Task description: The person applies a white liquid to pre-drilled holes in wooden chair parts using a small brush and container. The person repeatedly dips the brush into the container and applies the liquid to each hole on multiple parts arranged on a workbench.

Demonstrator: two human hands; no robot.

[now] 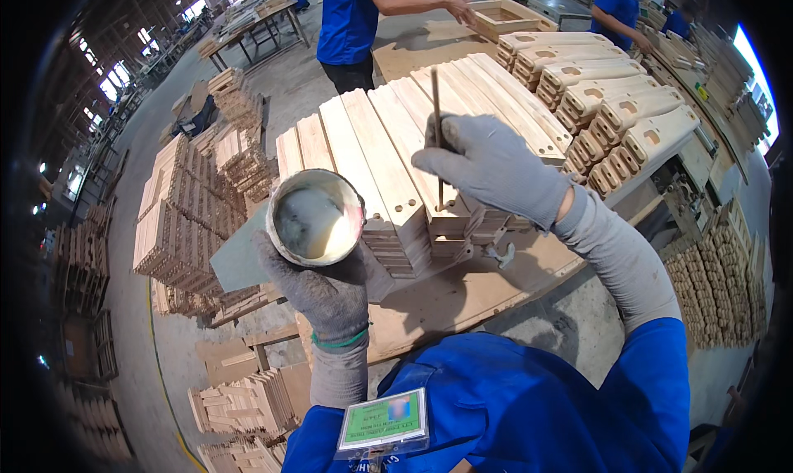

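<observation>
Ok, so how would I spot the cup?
Find the stacks of pale wooden boards in the middle. In front, left of centre, a grey-gloved left hand holds a round, greyish cup. Unlike the straight boards, it's circular, with milky white stuff inside.

Green badge [383, 422], upside-down print [395, 431], blue shirt [512, 394], white lettering [388, 462] beneath

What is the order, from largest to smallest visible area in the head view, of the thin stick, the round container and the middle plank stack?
1. Middle plank stack: largest by far.
2. Round container: clearly smaller.
3. Thin stick: long but very narrow, so smallest.
</observation>
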